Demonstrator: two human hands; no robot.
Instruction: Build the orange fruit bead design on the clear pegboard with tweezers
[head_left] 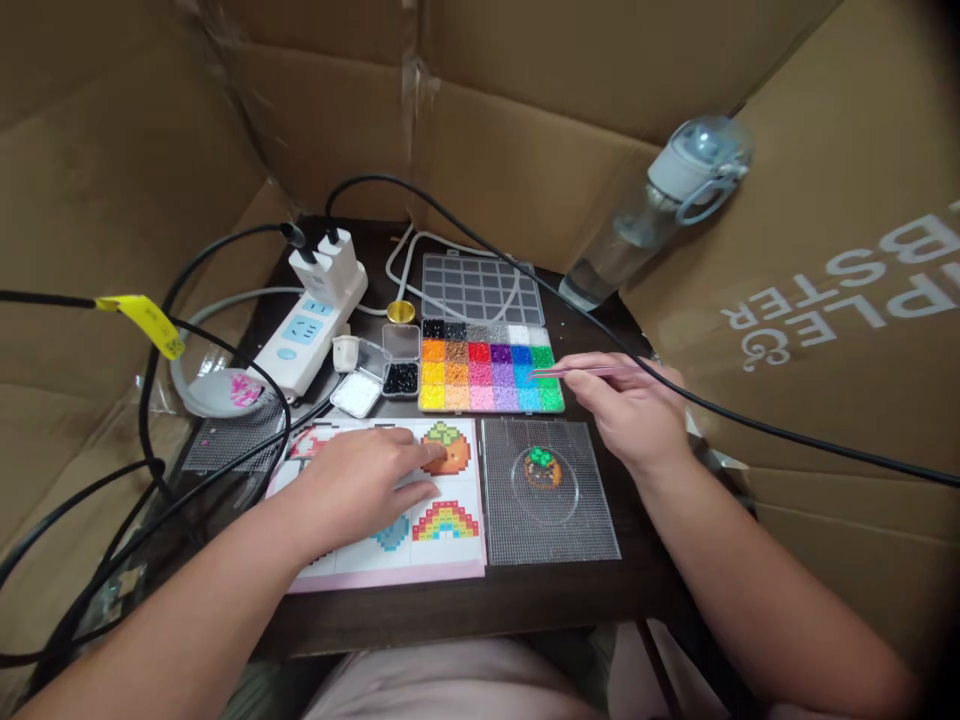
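My left hand (367, 480) rests on a pattern sheet (450, 562), its index finger stretched onto the printed orange persimmon (448, 450) with green leaves. In my right hand (630, 410) is a pair of pink tweezers (600, 370), tips over the blue and green side of the bead box (491, 408). The box's compartments hold small beads in many colours. Between my hands lies a clear pegboard (551, 545), bearing a small bead persimmon (541, 468) in orange and green, with some darker spots inside it. Whether the tweezers grip a bead is too small to tell.
Behind the box lie its grey gridded lid (480, 285) and a water bottle (630, 230). Small boxes of white beads (357, 393) and black beads (400, 379) stand left of it. A power strip (300, 340) and black cables (450, 215) cross the area; cardboard walls surround the table.
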